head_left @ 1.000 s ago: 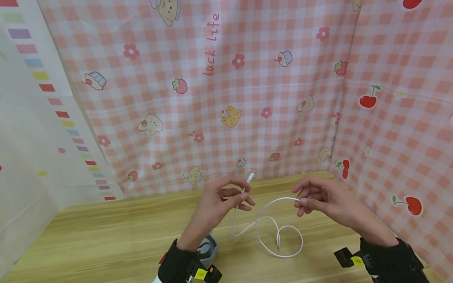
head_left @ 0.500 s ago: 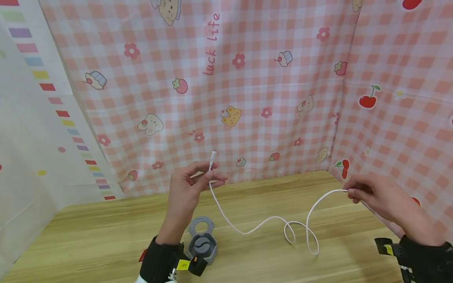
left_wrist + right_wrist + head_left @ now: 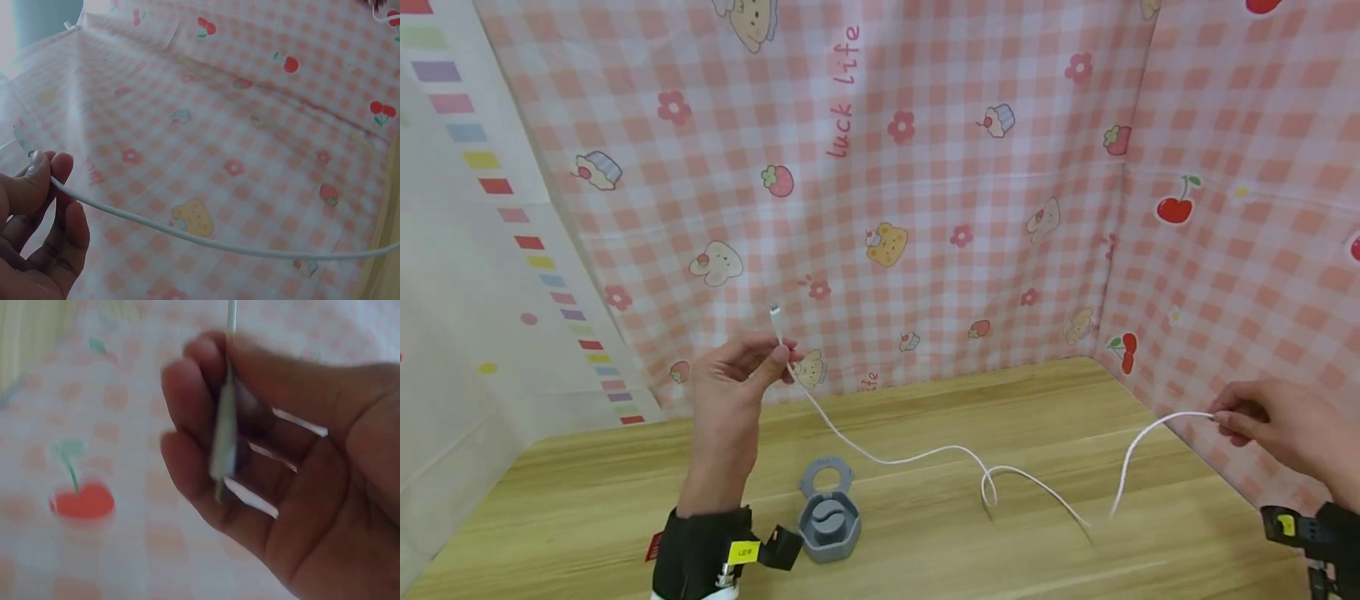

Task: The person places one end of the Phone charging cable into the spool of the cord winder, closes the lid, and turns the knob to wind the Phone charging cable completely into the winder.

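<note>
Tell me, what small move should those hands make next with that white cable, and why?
Probably draw the hands a little further apart: the left hand and right hand each pinch an end, yet the white cable has a small loop sagging onto the table.

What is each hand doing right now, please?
Left hand: fingers pinch the white cable just below its plug end.
Right hand: fingers pinch the cable's other end.

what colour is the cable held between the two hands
White; the cable shows best in the head view, strung over the wooden table.
</note>
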{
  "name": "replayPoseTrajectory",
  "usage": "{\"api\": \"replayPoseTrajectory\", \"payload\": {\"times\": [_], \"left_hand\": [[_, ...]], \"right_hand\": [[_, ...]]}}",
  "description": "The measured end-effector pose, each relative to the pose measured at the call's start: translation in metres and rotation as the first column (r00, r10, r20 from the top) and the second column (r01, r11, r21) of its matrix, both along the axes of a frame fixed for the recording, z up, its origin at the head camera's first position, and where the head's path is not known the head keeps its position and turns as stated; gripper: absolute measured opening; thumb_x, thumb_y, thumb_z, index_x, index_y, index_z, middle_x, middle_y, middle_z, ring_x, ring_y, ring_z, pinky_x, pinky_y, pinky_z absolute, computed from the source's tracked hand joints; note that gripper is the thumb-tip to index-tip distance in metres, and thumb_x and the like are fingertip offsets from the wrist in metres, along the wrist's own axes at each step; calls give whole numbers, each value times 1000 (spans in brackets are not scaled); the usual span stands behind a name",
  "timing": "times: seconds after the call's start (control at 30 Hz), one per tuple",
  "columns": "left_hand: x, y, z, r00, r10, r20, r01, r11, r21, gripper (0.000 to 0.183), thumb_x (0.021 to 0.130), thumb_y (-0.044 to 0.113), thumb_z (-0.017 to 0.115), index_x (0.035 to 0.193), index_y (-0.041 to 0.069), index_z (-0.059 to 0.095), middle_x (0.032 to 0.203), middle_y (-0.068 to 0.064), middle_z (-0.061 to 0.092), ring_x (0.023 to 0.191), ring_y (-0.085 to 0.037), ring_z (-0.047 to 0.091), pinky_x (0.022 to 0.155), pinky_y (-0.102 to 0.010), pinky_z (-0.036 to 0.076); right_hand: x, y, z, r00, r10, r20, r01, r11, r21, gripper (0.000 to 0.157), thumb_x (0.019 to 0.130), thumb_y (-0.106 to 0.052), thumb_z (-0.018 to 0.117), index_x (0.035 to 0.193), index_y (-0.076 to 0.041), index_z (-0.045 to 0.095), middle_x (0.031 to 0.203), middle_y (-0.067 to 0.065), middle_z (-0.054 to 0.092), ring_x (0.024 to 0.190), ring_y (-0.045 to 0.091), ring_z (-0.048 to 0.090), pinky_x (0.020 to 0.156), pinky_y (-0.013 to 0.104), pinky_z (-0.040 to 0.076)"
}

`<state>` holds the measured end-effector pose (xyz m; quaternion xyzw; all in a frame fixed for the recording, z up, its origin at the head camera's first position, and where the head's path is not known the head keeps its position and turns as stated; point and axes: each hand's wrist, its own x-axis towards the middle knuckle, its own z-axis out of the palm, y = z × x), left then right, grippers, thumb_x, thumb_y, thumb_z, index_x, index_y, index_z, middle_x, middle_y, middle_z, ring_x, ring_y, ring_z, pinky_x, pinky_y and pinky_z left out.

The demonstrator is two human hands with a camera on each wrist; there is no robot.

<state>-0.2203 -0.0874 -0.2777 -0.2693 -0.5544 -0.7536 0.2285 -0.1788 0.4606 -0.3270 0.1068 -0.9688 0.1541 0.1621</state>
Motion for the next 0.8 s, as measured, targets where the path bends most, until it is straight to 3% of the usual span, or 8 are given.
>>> {"api": "replayPoseTrajectory", "payload": {"times": [0.07, 0.1, 0.23, 0.33, 0.43, 0.53, 0.7, 0.8], "left_hand": [[2, 7, -1, 998, -65, 2, 65, 998, -22, 15, 85, -8, 61, 88, 3, 70, 82, -2, 72, 75, -21, 63, 59, -22, 54], [3, 11, -2, 996, -93, 3, 93, 995, -39, 18, 85, -8, 60, 88, 6, 71, 82, -2, 72, 76, -21, 63, 59, -23, 54], [7, 26, -6, 980, -195, 28, 197, 978, -75, 21, 85, -8, 60, 88, 10, 70, 82, -2, 71, 74, -22, 63, 61, -27, 57], [9, 33, -9, 971, -235, 53, 239, 966, -95, 19, 85, -7, 61, 88, 9, 69, 81, -2, 71, 72, -22, 63, 63, -30, 58], [10, 36, -9, 964, -258, 65, 264, 959, -102, 17, 84, -7, 62, 89, 8, 69, 80, -2, 71, 71, -23, 64, 64, -32, 58], [10, 38, -8, 958, -277, 79, 284, 955, -89, 14, 84, -8, 63, 90, 4, 68, 81, -4, 71, 74, -25, 64, 65, -33, 58], [10, 41, -6, 941, -323, 106, 329, 943, -48, 11, 83, -9, 63, 90, -2, 65, 82, -8, 71, 78, -30, 64, 69, -37, 58], [9, 42, -5, 925, -364, 106, 368, 930, -21, 13, 82, -13, 62, 88, -2, 64, 82, -11, 71, 80, -32, 65, 71, -40, 58]], "right_hand": [[2, -34, 13, 990, 99, 100, -100, 995, -2, 6, 83, 6, 63, 79, 0, 63, 65, -2, 61, 55, 7, 54, 49, 29, 50], [0, -49, 13, 980, 171, 102, -172, 985, -1, 10, 81, 7, 64, 78, -3, 63, 64, -5, 60, 54, 5, 54, 49, 27, 50], [-20, -85, -6, 902, 383, 200, -374, 924, -85, 17, 83, 5, 63, 75, -10, 61, 60, -5, 58, 53, 5, 53, 48, 25, 49], [-32, -102, -27, 848, 445, 287, -431, 895, -113, 18, 82, 6, 62, 71, -9, 60, 57, 0, 59, 51, 5, 51, 48, 23, 46], [-39, -112, -45, 822, 455, 342, -444, 889, -113, 19, 79, 7, 64, 68, -7, 59, 54, 2, 58, 48, 4, 49, 46, 21, 43], [-42, -116, -56, 819, 449, 358, -440, 891, -111, 19, 77, 9, 65, 67, -6, 58, 54, 1, 57, 46, 4, 48, 43, 20, 42], [-45, -117, -62, 848, 409, 337, -408, 910, -79, 20, 69, 10, 67, 64, -8, 58, 55, -6, 52, 45, 1, 43, 41, 19, 38], [-46, -116, -63, 852, 393, 345, -390, 917, -83, 20, 65, 10, 67, 63, -8, 58, 55, -7, 50, 44, 0, 40, 39, 18, 35]]}}
